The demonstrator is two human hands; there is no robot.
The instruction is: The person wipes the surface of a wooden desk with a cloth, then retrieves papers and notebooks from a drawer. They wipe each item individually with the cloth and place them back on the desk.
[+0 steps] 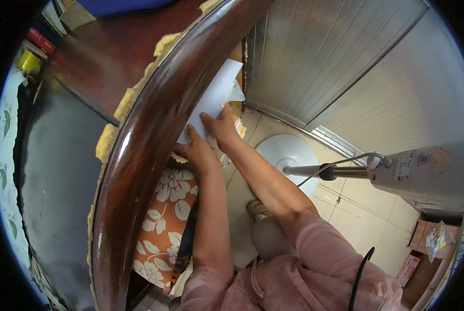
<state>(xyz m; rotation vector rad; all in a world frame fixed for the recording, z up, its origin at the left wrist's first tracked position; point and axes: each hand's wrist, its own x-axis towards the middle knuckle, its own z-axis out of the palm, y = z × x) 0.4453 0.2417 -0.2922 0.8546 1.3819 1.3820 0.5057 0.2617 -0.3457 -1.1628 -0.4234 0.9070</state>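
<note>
My left hand (195, 153) and my right hand (223, 127) are close together beside the curved wooden edge of a table (138, 140). Between them is a white sheet of paper (219, 96), tilted and partly hidden by the table edge. My right hand's thumb and fingers close on the sheet's right side. At its lower end my left hand grips it, some fingertips hidden under the table edge. More papers or booklets (238, 126) show beneath my right hand. Just below my left hand lies an orange fabric (162, 223) with white flowers.
Yellowish torn material (107, 140) lines the tabletop's inner edge. To the right, a white round base (289, 150) carries a metal pole and a white fan body (424, 171) with a cable. Ribbed metal panels (315, 57) stand behind. A small wooden cabinet (424, 264) is at lower right.
</note>
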